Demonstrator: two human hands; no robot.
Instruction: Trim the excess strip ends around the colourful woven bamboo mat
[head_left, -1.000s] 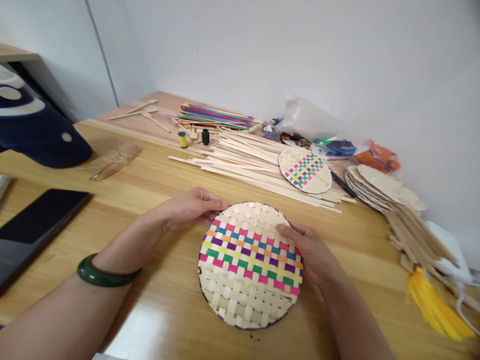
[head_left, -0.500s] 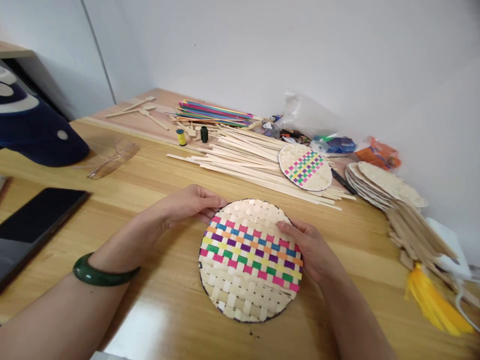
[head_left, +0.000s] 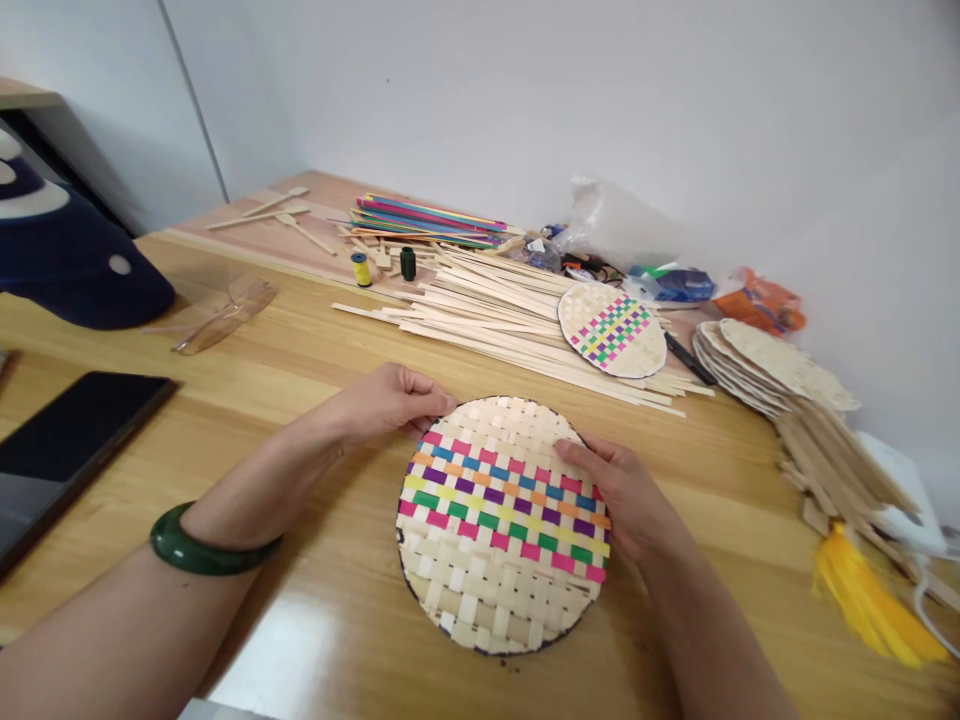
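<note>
Leftmost, a dark phone [head_left: 86, 430] lies on the bench [head_left: 345, 580], with clear-framed glasses [head_left: 229, 318] beyond it. Next comes the left hand [head_left: 386, 400], thumb and forefinger together at the upper-left rim of a round woven disc [head_left: 499, 520]; they seem to pinch that edge, though the tips are partly hidden. The disc lies between the two hands, to the right of the left one and nearer the wearer; being round, it has no long axis, but its coloured bands slope down to the right. The right hand [head_left: 622, 490] clamps its right side, thumb on the face, fingers behind. Compared with half a second ago, both grips look alike, while the lower rim sits closer to the dark specks [head_left: 510, 669] on the bench
</note>
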